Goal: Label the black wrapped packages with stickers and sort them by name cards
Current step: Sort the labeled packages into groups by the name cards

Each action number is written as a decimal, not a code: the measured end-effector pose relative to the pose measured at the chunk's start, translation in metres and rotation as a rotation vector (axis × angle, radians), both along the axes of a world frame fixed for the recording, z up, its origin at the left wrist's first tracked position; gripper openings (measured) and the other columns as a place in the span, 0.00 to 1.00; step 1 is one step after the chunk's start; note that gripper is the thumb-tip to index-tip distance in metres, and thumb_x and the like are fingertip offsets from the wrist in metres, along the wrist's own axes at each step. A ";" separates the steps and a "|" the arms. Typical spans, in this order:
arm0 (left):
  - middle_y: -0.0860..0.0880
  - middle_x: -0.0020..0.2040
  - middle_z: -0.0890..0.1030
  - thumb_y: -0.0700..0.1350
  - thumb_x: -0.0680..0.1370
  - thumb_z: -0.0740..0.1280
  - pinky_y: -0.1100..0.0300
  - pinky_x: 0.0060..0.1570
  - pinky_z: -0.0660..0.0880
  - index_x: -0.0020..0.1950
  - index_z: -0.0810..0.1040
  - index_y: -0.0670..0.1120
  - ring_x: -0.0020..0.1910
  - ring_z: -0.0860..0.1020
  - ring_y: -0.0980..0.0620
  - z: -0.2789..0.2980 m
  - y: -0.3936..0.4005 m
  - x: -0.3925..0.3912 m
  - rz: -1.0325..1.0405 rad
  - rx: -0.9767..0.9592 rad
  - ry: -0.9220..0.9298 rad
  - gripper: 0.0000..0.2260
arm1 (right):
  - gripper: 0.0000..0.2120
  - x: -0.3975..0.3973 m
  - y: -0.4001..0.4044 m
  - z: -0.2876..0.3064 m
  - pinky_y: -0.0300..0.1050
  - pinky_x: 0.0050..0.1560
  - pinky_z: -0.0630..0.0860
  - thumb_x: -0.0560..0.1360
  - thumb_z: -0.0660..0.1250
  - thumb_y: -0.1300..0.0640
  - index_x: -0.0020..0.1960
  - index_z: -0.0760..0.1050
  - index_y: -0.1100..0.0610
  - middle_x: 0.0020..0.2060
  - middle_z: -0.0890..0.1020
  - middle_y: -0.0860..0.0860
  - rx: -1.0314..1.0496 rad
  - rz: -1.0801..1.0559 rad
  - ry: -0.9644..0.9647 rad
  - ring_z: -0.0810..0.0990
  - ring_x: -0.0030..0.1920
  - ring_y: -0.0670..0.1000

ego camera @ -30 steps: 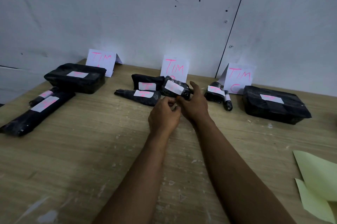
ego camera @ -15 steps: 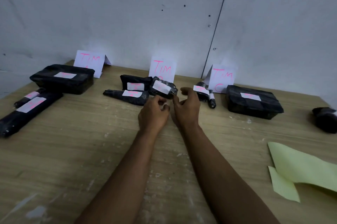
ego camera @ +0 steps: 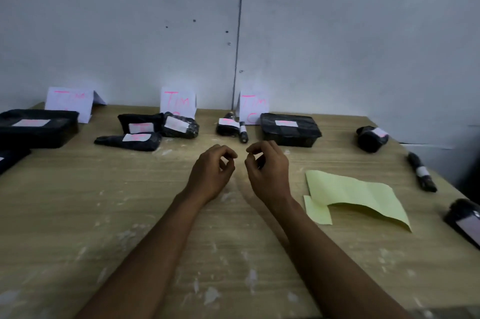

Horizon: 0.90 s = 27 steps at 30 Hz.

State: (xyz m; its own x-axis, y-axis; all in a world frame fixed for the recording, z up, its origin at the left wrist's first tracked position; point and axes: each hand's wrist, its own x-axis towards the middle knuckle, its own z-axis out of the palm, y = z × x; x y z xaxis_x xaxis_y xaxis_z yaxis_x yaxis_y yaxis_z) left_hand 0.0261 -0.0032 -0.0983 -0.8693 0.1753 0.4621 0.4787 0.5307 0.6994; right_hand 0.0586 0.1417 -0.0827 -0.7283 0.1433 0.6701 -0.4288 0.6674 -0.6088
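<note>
Packages (ego camera: pixel 179 126) with stickers sit by three name cards (ego camera: pixel 178 101) at the back of the tabletop (ego camera: pixel 104 214). Three more (ego camera: pixel 372 138) wait far right, unsorted. Left hand (ego camera: pixel 211 175) and right hand (ego camera: pixel 267 170) hover with fingers loosely curled, holding nothing.

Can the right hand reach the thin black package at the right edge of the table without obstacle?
Probably yes. The right hand holds nothing, and between it and the thin black package lies only the flat yellow paper, which it can pass above.
</note>
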 end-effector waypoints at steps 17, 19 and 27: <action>0.52 0.65 0.74 0.55 0.75 0.68 0.50 0.60 0.68 0.61 0.78 0.52 0.64 0.70 0.50 -0.005 0.178 0.068 -0.291 -0.234 0.195 0.16 | 0.05 0.088 0.177 -0.008 0.41 0.43 0.69 0.70 0.66 0.60 0.45 0.79 0.58 0.42 0.79 0.50 -0.051 -0.424 0.032 0.75 0.43 0.51; 0.52 0.69 0.72 0.58 0.75 0.67 0.49 0.63 0.65 0.65 0.76 0.52 0.69 0.68 0.49 -0.009 0.192 0.071 -0.321 -0.306 0.160 0.20 | 0.06 0.093 0.190 -0.010 0.44 0.45 0.71 0.69 0.65 0.60 0.45 0.79 0.57 0.43 0.79 0.50 -0.039 -0.478 0.020 0.74 0.45 0.52; 0.54 0.70 0.70 0.60 0.78 0.62 0.52 0.67 0.57 0.67 0.73 0.56 0.71 0.63 0.51 -0.017 0.222 0.069 -0.312 -0.507 0.018 0.19 | 0.07 0.123 0.228 -0.022 0.43 0.50 0.64 0.70 0.69 0.62 0.47 0.81 0.55 0.47 0.81 0.53 -0.094 -0.773 -0.041 0.71 0.51 0.59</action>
State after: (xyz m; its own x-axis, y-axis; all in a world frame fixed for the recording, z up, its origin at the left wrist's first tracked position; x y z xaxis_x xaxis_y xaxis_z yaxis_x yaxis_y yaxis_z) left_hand 0.0954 0.2187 -0.1157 -0.7341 0.6237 0.2686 0.6753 0.6289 0.3853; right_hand 0.1820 0.3701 -0.1048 -0.4228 0.6752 0.6044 0.1610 0.7123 -0.6831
